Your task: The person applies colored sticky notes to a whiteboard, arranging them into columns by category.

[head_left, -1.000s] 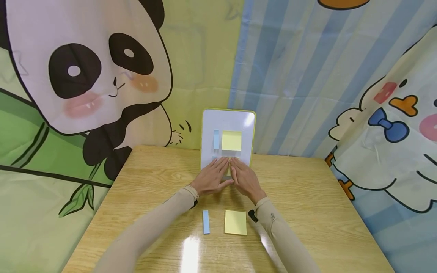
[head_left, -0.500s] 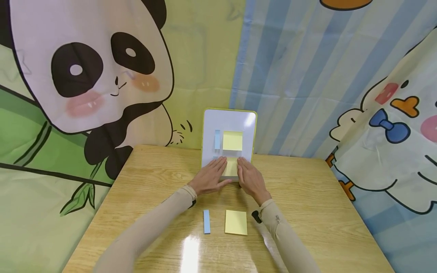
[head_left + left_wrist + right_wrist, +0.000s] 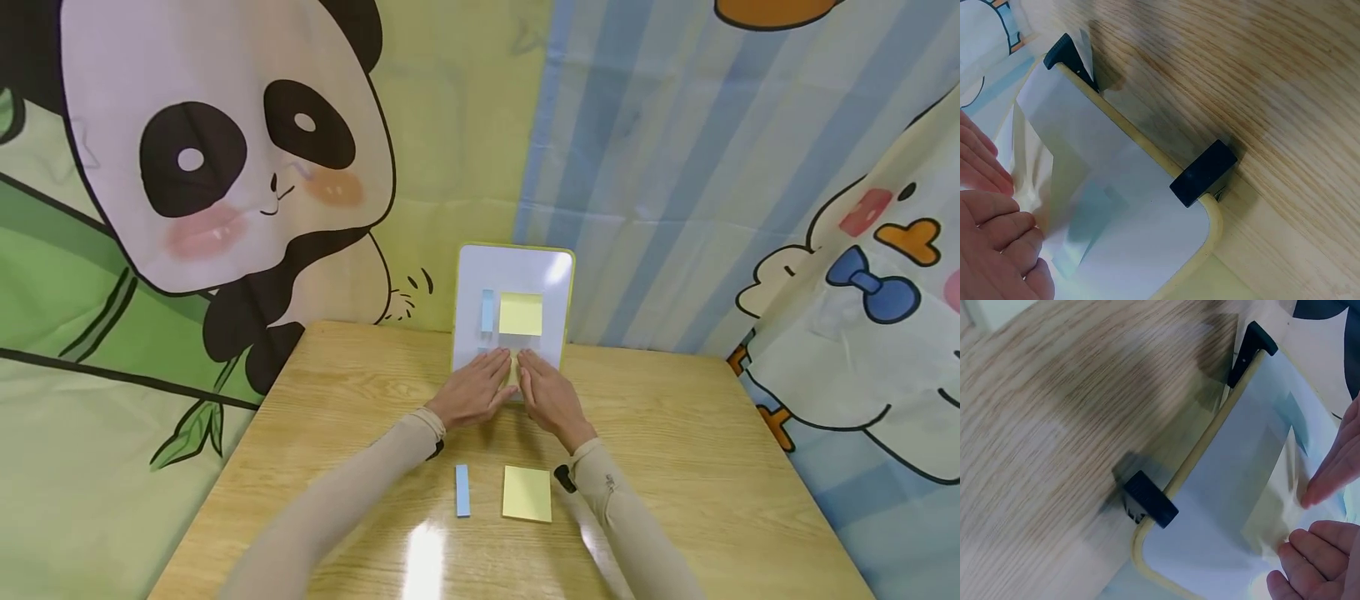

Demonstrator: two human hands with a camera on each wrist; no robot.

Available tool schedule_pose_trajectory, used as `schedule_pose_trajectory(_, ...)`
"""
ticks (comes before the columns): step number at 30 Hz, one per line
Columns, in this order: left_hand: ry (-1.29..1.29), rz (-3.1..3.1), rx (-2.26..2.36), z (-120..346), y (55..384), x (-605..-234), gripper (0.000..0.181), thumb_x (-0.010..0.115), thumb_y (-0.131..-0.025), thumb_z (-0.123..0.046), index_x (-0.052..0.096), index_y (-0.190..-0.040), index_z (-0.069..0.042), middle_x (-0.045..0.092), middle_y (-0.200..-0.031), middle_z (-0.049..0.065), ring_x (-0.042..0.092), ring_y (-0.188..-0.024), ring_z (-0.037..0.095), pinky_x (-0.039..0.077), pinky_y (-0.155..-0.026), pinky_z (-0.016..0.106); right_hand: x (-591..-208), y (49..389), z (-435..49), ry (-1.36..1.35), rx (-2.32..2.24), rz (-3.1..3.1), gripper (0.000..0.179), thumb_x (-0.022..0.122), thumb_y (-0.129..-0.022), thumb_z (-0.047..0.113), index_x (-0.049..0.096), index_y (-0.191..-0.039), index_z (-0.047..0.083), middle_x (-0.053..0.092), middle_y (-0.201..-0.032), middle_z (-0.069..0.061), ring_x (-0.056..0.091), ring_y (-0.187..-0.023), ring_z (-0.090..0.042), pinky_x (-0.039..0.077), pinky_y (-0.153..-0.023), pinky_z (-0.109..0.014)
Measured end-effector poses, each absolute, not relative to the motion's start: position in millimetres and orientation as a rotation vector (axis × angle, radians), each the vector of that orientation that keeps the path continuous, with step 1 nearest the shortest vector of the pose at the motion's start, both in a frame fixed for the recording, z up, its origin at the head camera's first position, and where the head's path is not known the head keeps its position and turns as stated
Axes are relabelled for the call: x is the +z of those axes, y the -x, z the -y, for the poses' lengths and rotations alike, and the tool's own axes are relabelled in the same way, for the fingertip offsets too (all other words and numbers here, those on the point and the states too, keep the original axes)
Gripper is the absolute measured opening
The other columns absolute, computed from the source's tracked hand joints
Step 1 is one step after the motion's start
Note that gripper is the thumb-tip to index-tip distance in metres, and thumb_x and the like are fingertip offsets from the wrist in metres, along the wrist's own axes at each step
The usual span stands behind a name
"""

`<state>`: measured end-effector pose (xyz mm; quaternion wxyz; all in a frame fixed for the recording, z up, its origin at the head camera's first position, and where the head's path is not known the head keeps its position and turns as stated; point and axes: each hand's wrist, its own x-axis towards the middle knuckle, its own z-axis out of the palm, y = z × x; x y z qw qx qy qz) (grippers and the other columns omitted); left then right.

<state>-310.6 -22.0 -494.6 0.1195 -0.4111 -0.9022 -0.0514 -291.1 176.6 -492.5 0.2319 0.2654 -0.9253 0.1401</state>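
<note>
A whiteboard [image 3: 513, 271] with a yellow rim stands tilted at the table's back. Stuck to it are an upper yellow sticky note [image 3: 521, 314] and a narrow blue sticky note [image 3: 487, 311] beside it. Lower down, a second yellow sticky note [image 3: 1279, 487] lies under the fingertips of both hands, mostly covered in the head view. My left hand [image 3: 472, 389] and right hand [image 3: 551, 396] press it with fingers extended and fingertips close together. The right wrist view shows its paper creased between the fingertips. Another blue sticky note [image 3: 1085, 231] sits left of it.
On the wooden table [image 3: 660, 467], in front of the board, lie a narrow blue sticky-note pad [image 3: 462, 491] and a square yellow sticky-note pad [image 3: 527, 494]. Black feet [image 3: 1204, 173] hold the board's lower edge. Cartoon-printed curtains [image 3: 637, 167] hang behind.
My right hand slid right across the lower yellow sticky note, exposing it, then came back left beside the left hand. The head view has shifted slightly.
</note>
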Motion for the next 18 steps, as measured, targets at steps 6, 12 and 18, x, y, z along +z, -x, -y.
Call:
schedule_pose_trajectory(6, 1.108, 2.665, -0.103, 22, 309, -496, 0.077, 0.016, -0.103, -0.055, 0.027, -0.151, 0.005, 0.022, -0.158, 0.017, 0.018, -0.147, 0.027, 0.012, -0.119, 0.039, -494, 289, -186, -0.69, 0.418, 2.547, 0.044, 0.034, -0.106, 0.02, 0.053, -0.136, -0.006, 0.053, -0.139, -0.018, 0.049, -0.13, -0.029, 0.041, -0.106, -0.043)
schedule_pose_trajectory(12, 1.084, 2.666, -0.109, 25, 306, -498, 0.082, 0.017, -0.101, -0.059, 0.026, -0.151, 0.005, 0.021, -0.158, 0.019, 0.017, -0.147, 0.029, 0.012, -0.119, 0.04, -494, 285, -193, -0.647, 0.424, 2.553, 0.042, 0.037, -0.105, 0.019, 0.054, -0.136, -0.005, 0.054, -0.139, -0.017, 0.05, -0.129, -0.029, 0.043, -0.103, -0.044)
schedule_pose_trajectory(18, 1.083, 2.592, -0.149, 31, 307, -492, 0.081, 0.019, -0.1, -0.061, 0.033, -0.15, 0.002, 0.028, -0.156, 0.017, 0.022, -0.146, 0.029, 0.016, -0.118, 0.045, -492, 286, -197, -0.665, 0.446, 2.508, 0.044, 0.036, -0.105, 0.021, 0.053, -0.136, -0.004, 0.054, -0.138, -0.017, 0.048, -0.13, -0.03, 0.043, -0.103, -0.045)
